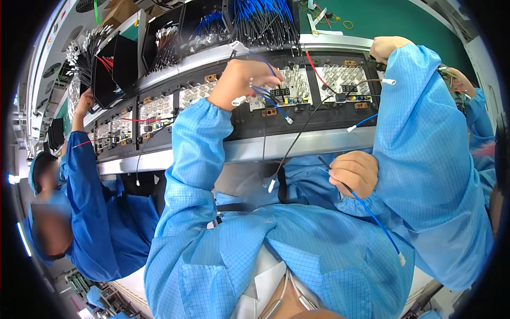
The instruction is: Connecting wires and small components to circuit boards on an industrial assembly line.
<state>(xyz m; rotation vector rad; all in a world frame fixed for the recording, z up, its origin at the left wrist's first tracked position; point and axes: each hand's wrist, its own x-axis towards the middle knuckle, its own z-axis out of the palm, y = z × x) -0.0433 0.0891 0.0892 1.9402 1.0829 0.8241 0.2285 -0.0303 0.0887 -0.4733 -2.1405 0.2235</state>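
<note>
My left hand (247,80) is closed over a circuit board (297,87) with a small digit display. Blue wires (273,100) with white connectors come out from under its fingers, which are partly hidden. Nearer my body, in front of the metal rail, my right hand (356,173) pinches a blue and black wire (374,215). Its dark end points up past my fingertips, and its white-tipped end hangs down over my smock. Between my hands, a dark wire (297,139) hangs from the boards over the rail, ending in a white connector.
Black bins of blue and black wires (263,24) stand behind the line. More boards (154,109) sit in the black fixture at left. A co-worker's sleeve (425,154) crosses close on my right, with a hand (390,49) at the line's far edge. Another co-worker (106,212) reaches in at left.
</note>
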